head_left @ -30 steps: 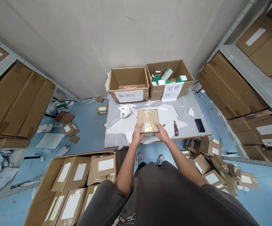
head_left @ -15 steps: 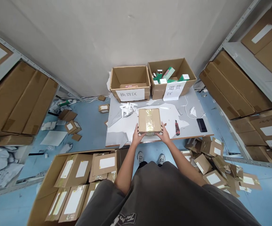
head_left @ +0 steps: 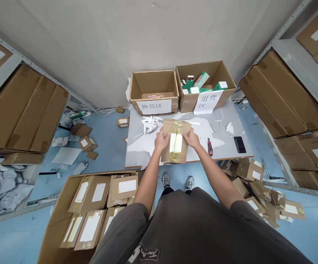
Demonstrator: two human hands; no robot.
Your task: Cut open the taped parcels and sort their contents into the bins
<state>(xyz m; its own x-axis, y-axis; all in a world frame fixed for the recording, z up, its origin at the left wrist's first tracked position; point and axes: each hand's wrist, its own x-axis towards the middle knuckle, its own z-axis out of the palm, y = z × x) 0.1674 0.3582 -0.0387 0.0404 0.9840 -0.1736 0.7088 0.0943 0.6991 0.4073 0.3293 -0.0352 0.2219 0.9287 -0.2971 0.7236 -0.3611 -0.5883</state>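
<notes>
Currently, a small brown cardboard box [head_left: 176, 142] is held in both hands near the middle of the near edge of a grey-topped table [head_left: 232, 114], overlapping that edge in the head view; whether it touches the top cannot be told. Yellowish clear tape runs down its middle, across two white labels on the face turned up. The left hand [head_left: 162, 140] clasps its left side, thumb on the labelled face and fingers around the side; the right hand [head_left: 191, 139] grips the right side in the same way, so the box is pinched between them. White crumpled material [head_left: 150, 124] lies left of the box, toward the far edge. Well to the right, a red and black utility knife [head_left: 210, 147] lies near the near edge, and a black phone [head_left: 239, 145] sits by the near right corner, a thin white cable [head_left: 222, 128] just beside it. Along the far edge, a large open brown carton with a pink item inside [head_left: 174, 105] stands beside another open brown carton with green and white packets inside [head_left: 187, 105]; each bears a white handwritten sheet in front.
</notes>
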